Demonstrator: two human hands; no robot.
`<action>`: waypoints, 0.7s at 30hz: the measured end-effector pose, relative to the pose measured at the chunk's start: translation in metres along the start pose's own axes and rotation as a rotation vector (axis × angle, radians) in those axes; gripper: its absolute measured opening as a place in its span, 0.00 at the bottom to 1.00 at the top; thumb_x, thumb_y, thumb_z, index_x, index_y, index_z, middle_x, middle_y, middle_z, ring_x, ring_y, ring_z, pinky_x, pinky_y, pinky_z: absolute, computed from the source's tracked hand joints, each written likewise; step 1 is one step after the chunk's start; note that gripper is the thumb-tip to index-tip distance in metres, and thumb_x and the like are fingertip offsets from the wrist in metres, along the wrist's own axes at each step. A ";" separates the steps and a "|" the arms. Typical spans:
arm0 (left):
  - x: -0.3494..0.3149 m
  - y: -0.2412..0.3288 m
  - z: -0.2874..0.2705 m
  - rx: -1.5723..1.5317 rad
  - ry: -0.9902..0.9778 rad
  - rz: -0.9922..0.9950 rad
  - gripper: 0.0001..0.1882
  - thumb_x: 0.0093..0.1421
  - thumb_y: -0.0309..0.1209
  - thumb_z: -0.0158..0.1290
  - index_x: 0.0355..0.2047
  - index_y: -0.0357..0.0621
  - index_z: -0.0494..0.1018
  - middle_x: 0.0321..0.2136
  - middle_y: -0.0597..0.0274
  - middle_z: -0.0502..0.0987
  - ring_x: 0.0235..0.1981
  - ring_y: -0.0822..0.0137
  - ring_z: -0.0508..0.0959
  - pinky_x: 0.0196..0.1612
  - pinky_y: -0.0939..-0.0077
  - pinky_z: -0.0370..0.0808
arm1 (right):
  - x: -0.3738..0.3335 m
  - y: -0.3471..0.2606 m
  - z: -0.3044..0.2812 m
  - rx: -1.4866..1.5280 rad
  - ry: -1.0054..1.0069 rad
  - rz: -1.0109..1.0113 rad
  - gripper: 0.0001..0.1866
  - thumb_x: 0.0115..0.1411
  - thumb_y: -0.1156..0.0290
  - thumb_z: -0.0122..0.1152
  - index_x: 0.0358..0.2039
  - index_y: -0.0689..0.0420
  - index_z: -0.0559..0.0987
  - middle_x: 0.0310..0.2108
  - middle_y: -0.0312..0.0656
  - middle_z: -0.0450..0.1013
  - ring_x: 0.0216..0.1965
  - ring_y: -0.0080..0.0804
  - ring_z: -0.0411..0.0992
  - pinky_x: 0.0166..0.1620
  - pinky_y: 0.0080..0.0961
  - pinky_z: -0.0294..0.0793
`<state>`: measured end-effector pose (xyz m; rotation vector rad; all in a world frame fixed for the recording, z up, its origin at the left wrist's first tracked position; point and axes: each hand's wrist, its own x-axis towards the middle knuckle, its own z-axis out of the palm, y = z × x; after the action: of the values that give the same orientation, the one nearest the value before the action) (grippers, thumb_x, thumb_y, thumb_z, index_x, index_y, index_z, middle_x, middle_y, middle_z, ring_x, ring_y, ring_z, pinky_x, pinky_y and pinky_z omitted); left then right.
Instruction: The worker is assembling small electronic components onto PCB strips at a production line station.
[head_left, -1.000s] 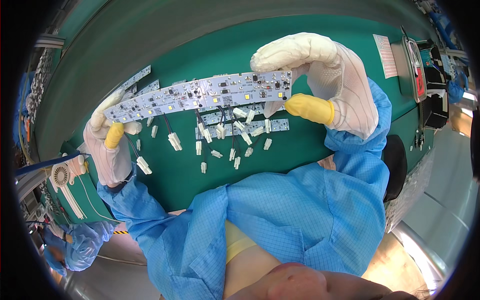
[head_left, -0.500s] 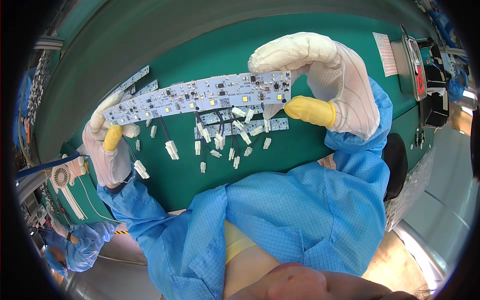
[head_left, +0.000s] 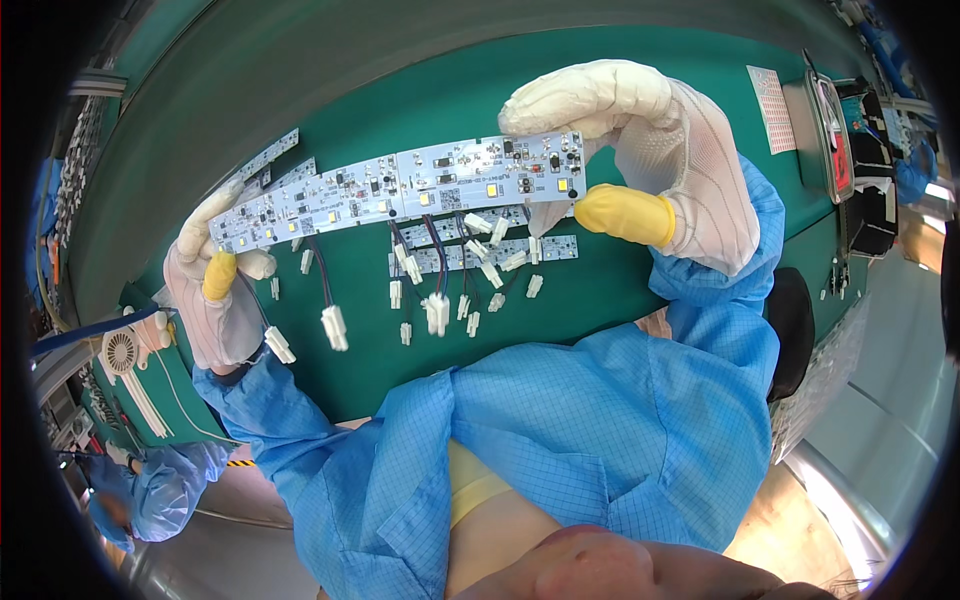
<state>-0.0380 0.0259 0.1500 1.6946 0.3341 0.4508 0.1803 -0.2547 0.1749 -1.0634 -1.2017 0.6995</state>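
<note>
A long white LED circuit board strip [head_left: 370,192] spans the space between my gloved hands, held up above the bench. My left hand [head_left: 208,268], with a yellow thumb cot, pinches its left end. My right hand [head_left: 660,160] grips the right end, its forefinger along the top edge and its yellow-covered thumb at the lower corner. Wires with white connectors hang from the strip, among them a connector [head_left: 335,328] left of the middle and another connector [head_left: 437,314] near the middle. Behind and below it, more circuit boards [head_left: 555,248] with connectors lie on the bench.
Further boards [head_left: 270,155] lie at the far left of the green bench mat [head_left: 690,70]. A small white fan [head_left: 122,355] stands at left. At right are a sheet of small labels [head_left: 770,108], a metal tray [head_left: 812,130] and black boxes [head_left: 872,215]. Another person's blue sleeve [head_left: 180,490] shows lower left.
The strip has shifted slightly, its right part rising a little. Its dangling connectors have swung, the middle one hanging lower. Both hands keep their hold.
</note>
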 end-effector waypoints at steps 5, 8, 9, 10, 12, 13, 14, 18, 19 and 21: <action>-0.002 -0.004 -0.002 0.046 0.048 0.007 0.33 0.54 0.49 0.60 0.52 0.36 0.70 0.35 0.58 0.79 0.37 0.73 0.77 0.45 0.80 0.71 | 0.001 -0.002 0.002 0.054 0.012 0.070 0.27 0.48 0.70 0.65 0.50 0.64 0.72 0.46 0.47 0.72 0.41 0.31 0.77 0.47 0.25 0.71; -0.006 -0.001 -0.004 -0.002 0.053 0.003 0.32 0.53 0.48 0.60 0.51 0.38 0.71 0.40 0.55 0.78 0.40 0.71 0.77 0.46 0.77 0.72 | 0.007 -0.024 0.004 -0.042 0.026 0.302 0.26 0.48 0.70 0.64 0.49 0.64 0.73 0.47 0.47 0.72 0.41 0.30 0.77 0.46 0.25 0.71; -0.008 0.000 -0.003 0.002 0.062 0.001 0.32 0.53 0.48 0.60 0.51 0.38 0.71 0.40 0.55 0.78 0.40 0.71 0.77 0.46 0.77 0.72 | 0.007 -0.020 0.004 -0.038 0.017 0.300 0.26 0.48 0.70 0.64 0.49 0.64 0.73 0.47 0.47 0.72 0.41 0.30 0.77 0.46 0.25 0.71; -0.007 -0.001 -0.001 0.010 0.078 0.013 0.32 0.53 0.48 0.61 0.51 0.38 0.71 0.41 0.54 0.78 0.40 0.70 0.78 0.46 0.78 0.72 | 0.004 -0.013 0.002 -0.028 0.006 0.197 0.25 0.48 0.70 0.64 0.48 0.63 0.74 0.47 0.46 0.72 0.42 0.30 0.76 0.46 0.24 0.70; -0.005 -0.002 0.000 0.018 0.093 0.025 0.32 0.52 0.47 0.62 0.51 0.39 0.71 0.41 0.52 0.78 0.40 0.70 0.78 0.45 0.78 0.73 | 0.001 -0.010 0.000 -0.021 -0.003 0.094 0.24 0.48 0.70 0.64 0.47 0.62 0.75 0.47 0.45 0.72 0.42 0.29 0.75 0.46 0.24 0.70; -0.006 -0.002 -0.001 -0.019 0.090 0.008 0.32 0.52 0.46 0.62 0.51 0.39 0.70 0.42 0.50 0.78 0.40 0.69 0.78 0.45 0.78 0.73 | 0.000 -0.013 -0.002 -0.104 -0.006 0.125 0.24 0.48 0.70 0.64 0.47 0.61 0.75 0.47 0.44 0.72 0.43 0.29 0.74 0.46 0.24 0.69; -0.008 -0.002 -0.001 -0.055 0.088 -0.009 0.32 0.51 0.45 0.63 0.51 0.39 0.70 0.42 0.49 0.77 0.41 0.68 0.78 0.45 0.78 0.74 | -0.001 -0.017 -0.004 -0.187 -0.009 0.156 0.23 0.48 0.69 0.65 0.46 0.61 0.76 0.47 0.44 0.72 0.44 0.29 0.74 0.46 0.24 0.69; -0.004 -0.001 0.000 -0.087 0.097 0.002 0.32 0.51 0.43 0.64 0.52 0.38 0.69 0.43 0.46 0.77 0.41 0.64 0.79 0.44 0.77 0.75 | -0.009 -0.034 -0.008 -0.453 0.007 0.252 0.22 0.47 0.68 0.65 0.45 0.58 0.78 0.47 0.42 0.73 0.46 0.28 0.71 0.47 0.24 0.67; -0.006 -0.001 0.000 -0.099 0.103 0.018 0.32 0.51 0.42 0.64 0.52 0.39 0.70 0.42 0.47 0.77 0.41 0.62 0.79 0.45 0.75 0.76 | -0.008 -0.032 -0.008 -0.444 0.009 0.245 0.22 0.47 0.69 0.65 0.45 0.59 0.77 0.47 0.43 0.73 0.46 0.29 0.71 0.47 0.24 0.67; -0.010 -0.002 -0.001 -0.105 0.117 0.033 0.31 0.51 0.42 0.64 0.51 0.40 0.70 0.41 0.48 0.77 0.42 0.60 0.79 0.45 0.73 0.76 | -0.006 -0.029 -0.006 -0.426 0.016 0.233 0.22 0.47 0.70 0.65 0.45 0.60 0.77 0.46 0.44 0.73 0.46 0.30 0.72 0.47 0.26 0.68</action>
<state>-0.0476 0.0223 0.1471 1.5763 0.3624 0.5838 0.1817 -0.2731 0.1992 -1.5799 -1.2558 0.6229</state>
